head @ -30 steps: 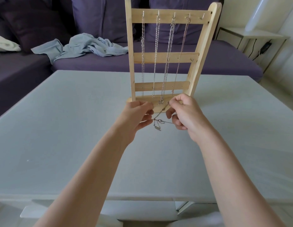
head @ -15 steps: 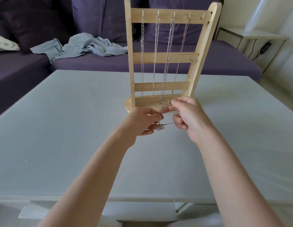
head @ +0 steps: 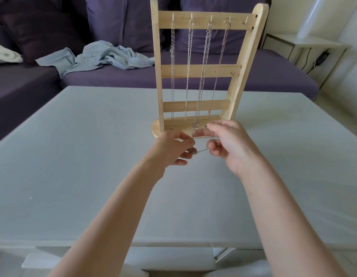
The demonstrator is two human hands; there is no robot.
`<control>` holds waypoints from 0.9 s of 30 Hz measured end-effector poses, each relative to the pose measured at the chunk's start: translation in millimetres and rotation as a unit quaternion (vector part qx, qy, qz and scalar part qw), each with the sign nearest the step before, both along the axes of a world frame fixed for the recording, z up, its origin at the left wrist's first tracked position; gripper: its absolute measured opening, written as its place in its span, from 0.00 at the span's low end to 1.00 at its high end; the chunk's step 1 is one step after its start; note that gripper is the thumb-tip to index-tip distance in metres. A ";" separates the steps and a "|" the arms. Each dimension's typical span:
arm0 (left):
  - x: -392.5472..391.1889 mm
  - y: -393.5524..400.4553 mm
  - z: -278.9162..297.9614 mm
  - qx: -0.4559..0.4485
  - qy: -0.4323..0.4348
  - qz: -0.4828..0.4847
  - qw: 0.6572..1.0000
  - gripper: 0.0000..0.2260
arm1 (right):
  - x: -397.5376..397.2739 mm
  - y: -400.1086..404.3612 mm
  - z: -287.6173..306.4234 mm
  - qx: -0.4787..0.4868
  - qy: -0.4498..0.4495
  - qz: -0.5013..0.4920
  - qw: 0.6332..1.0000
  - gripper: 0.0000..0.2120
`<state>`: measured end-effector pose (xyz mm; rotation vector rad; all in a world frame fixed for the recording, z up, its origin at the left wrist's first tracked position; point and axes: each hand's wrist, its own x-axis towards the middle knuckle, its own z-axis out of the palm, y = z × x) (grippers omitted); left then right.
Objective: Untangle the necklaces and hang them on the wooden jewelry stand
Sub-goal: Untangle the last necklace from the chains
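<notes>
I have a short run of fine chain [head: 203, 150] stretched between my two hands, just above the table [head: 73, 156] and just in front of the base of the wooden jewelry stand [head: 195, 71]. Its long axis runs left to right, nearly level and parallel to the stand's crossbars. A small ring or clasp appears to sit at the left end, though it is too small for me to confirm.

My left hand [head: 173, 149] has its fingers curled and pinches the left end. My right hand [head: 226, 143] is also curled, lower fingers closed on the right end, thumb and forefinger raised toward the hanging pendants; I cannot tell whether those upper fingers hold a second strand.

Four necklaces [head: 200, 76] hang vertically from the top-row hooks, their lower ends reaching the base. The fifth hook [head: 245, 22], at the right end of the top bar, is bare.

Risks from here:
- Pulling the hands apart too hard could tighten any remaining knot or snap the fine links.
- The right hand works close to the hung pendants; a raised finger could snag one and drag its chain off its hook, or re-tangle it with the held chain.
- Lifting toward the bare hook crosses in front of the hung chains, and a knock could tip the stand.

Beyond the table, a purple sofa [head: 273, 76] carries a crumpled blue cloth [head: 101, 56].
</notes>
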<state>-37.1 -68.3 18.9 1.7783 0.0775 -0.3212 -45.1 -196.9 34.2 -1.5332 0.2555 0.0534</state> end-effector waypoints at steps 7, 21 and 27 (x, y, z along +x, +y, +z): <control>-0.8 -2.6 -4.1 0.008 0.012 -0.011 1.000 0.03 | 1.4 -3.1 -3.8 -0.015 0.007 -0.026 1.000 0.07; 0.9 -0.6 -3.5 -0.086 0.039 -0.002 0.996 0.04 | 2.7 -1.3 -0.2 0.030 -0.002 -0.042 0.999 0.07; 0.4 -5.0 -3.9 -0.085 0.036 0.011 0.996 0.05 | 2.1 -8.0 1.6 0.036 -0.037 -0.064 0.997 0.11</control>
